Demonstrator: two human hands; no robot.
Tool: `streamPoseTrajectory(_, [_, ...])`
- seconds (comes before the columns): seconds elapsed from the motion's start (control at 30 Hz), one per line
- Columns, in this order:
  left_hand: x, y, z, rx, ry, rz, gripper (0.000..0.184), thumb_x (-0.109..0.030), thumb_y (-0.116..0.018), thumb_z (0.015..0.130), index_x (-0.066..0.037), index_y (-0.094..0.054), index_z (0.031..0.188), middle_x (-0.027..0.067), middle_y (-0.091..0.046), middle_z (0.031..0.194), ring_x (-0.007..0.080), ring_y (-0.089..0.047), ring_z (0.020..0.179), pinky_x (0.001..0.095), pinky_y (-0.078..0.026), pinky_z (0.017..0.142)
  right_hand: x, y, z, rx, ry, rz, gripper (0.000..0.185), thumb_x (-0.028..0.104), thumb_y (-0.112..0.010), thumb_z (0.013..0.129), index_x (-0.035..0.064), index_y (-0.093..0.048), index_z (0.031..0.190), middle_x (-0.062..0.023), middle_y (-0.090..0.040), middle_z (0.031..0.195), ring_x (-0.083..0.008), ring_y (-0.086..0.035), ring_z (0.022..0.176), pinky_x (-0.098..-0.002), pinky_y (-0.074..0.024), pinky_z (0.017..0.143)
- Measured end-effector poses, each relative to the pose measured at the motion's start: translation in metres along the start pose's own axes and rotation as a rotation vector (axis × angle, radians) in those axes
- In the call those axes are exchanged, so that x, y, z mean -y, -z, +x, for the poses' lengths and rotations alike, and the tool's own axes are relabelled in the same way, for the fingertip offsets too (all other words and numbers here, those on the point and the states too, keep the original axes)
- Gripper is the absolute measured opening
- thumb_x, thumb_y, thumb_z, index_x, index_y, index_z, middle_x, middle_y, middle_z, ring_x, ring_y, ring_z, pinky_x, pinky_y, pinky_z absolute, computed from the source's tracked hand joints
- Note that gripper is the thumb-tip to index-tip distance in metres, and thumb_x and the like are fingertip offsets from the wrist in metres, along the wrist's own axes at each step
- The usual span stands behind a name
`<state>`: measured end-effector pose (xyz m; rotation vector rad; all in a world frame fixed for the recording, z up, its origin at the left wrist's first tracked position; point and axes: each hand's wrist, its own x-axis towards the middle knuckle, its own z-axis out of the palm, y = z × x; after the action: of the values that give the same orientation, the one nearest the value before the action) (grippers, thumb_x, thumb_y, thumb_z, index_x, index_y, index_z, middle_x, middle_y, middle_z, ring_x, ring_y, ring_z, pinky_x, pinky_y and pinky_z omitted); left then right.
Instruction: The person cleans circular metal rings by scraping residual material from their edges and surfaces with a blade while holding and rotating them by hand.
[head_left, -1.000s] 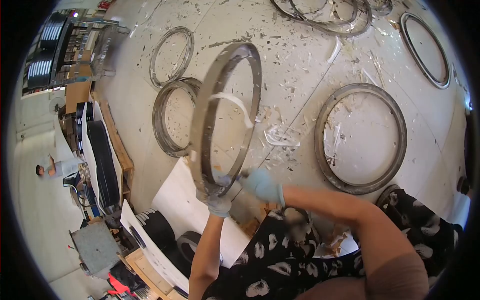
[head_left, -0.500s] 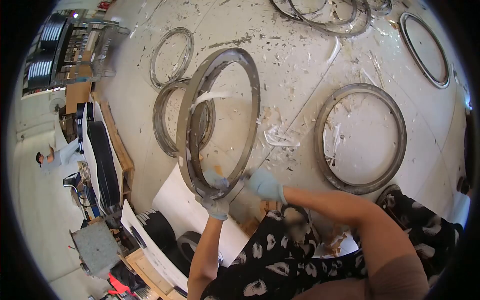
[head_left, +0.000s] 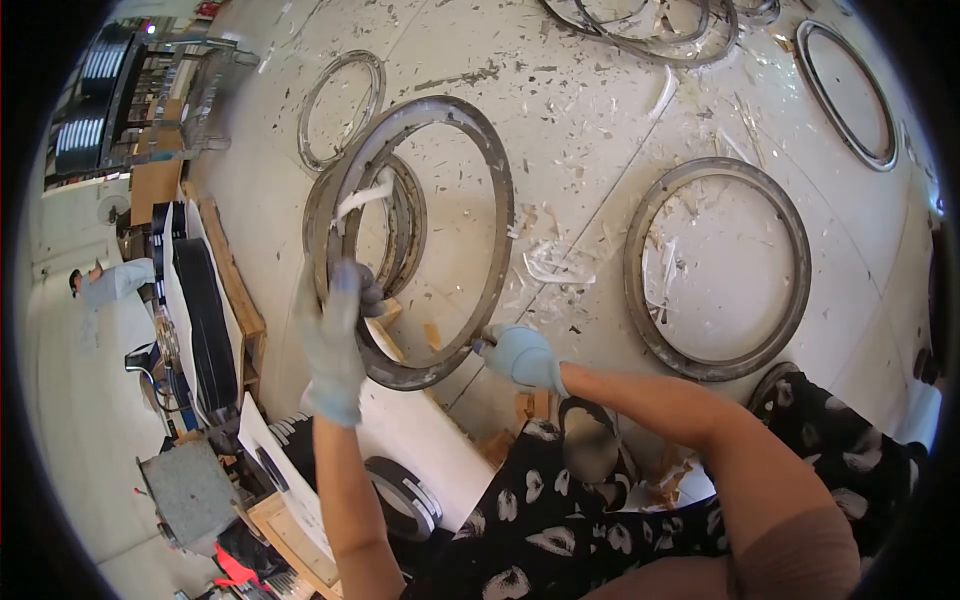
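Observation:
A wide grey metal ring (head_left: 497, 250) stands tilted upright in front of me, with a pale strip (head_left: 365, 197) hanging at its left inner side. My left hand (head_left: 335, 350), in a pale glove and smeared by motion, wraps the ring's lower left rim. Its darker fingertips show inside the ring. My right hand (head_left: 527, 358), in a light blue glove, is closed at the lower right rim. A small dark tip pokes out of its fingers against the rim, too small to name. Behind the tilted ring, more rings (head_left: 410, 230) lie stacked on the floor.
One ring (head_left: 795, 290) lies flat at right, another (head_left: 888, 125) farther right, a thinner one (head_left: 305, 120) at upper left. Several more (head_left: 690, 55) overlap at the top. Scraps (head_left: 560, 265) litter the floor. A white board (head_left: 415, 430) lies below the ring. A person (head_left: 118, 283) is at far left.
My left hand has moved from the ring's bottom up along its left side. The ring has turned to face me more. My right hand has come against the rim.

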<state>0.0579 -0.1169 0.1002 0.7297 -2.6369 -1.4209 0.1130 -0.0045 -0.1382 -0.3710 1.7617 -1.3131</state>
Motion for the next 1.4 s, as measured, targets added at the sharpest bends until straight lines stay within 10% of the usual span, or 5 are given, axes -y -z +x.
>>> streamPoseTrajectory(0.33, [0.098, -0.047, -0.031, -0.388, -0.593, 0.252, 0.055, -0.048, -0.051, 0.09, 0.002, -0.049, 0.112, 0.0065, -0.057, 0.081, 0.0113, -0.051, 0.061, 0.0247, -0.042, 0.054, -0.021, 0.059, 0.029, -0.303, -0.139, -0.194, 0.031, 0.026, -0.051, 0.079, 0.0056, -0.063, 0.1, -0.0212, -0.064, 0.084, -0.0362, -0.063, 0.079, -0.0427, -0.0493, 0.069])
streamPoseTrajectory(0.67, [0.181, -0.037, -0.076, -0.214, 0.008, -0.624, 0.065, -0.06, -0.035, 0.09, -0.006, -0.039, 0.125, 0.0094, -0.05, 0.109, 0.0178, -0.054, 0.094, 0.033, -0.05, 0.078, 0.009, 0.039, -0.007, -0.032, -0.098, -0.192, 0.029, 0.025, -0.053, 0.077, 0.0104, -0.065, 0.1, -0.0176, -0.065, 0.083, -0.0348, -0.064, 0.075, -0.0423, -0.0507, 0.066])
streamPoseTrajectory(0.97, [0.203, -0.041, -0.08, -0.383, -0.3, 0.192, 0.067, -0.063, -0.038, 0.088, -0.007, -0.038, 0.125, 0.0072, -0.048, 0.113, 0.0173, -0.051, 0.101, 0.0348, -0.05, 0.081, -0.011, -0.008, -0.009, -0.099, 0.205, -0.262, 0.027, 0.022, -0.053, 0.077, 0.0087, -0.064, 0.097, -0.0182, -0.065, 0.081, -0.0343, -0.064, 0.075, -0.041, -0.0511, 0.065])
streamPoseTrajectory(1.07, [0.182, -0.028, -0.069, -0.131, -0.24, -0.479, 0.067, -0.062, -0.038, 0.089, -0.007, -0.036, 0.127, 0.0089, -0.047, 0.114, 0.0197, -0.053, 0.098, 0.0344, -0.051, 0.081, 0.002, 0.02, -0.008, -0.101, 0.163, -0.282, 0.027, 0.023, -0.053, 0.077, 0.0076, -0.064, 0.097, -0.0188, -0.064, 0.081, -0.0345, -0.064, 0.075, -0.0408, -0.0509, 0.065])
streamPoseTrajectory(1.4, [0.152, -0.051, -0.075, -0.218, -0.226, -0.386, 0.065, -0.06, -0.048, 0.085, -0.002, -0.048, 0.115, 0.0084, -0.056, 0.093, 0.0177, -0.056, 0.078, 0.0289, -0.049, 0.066, 0.027, 0.048, -0.021, -0.022, -0.098, -0.242, 0.027, 0.027, -0.053, 0.08, 0.0077, -0.065, 0.096, -0.0189, -0.065, 0.086, -0.0353, -0.063, 0.079, -0.0433, -0.0501, 0.072])
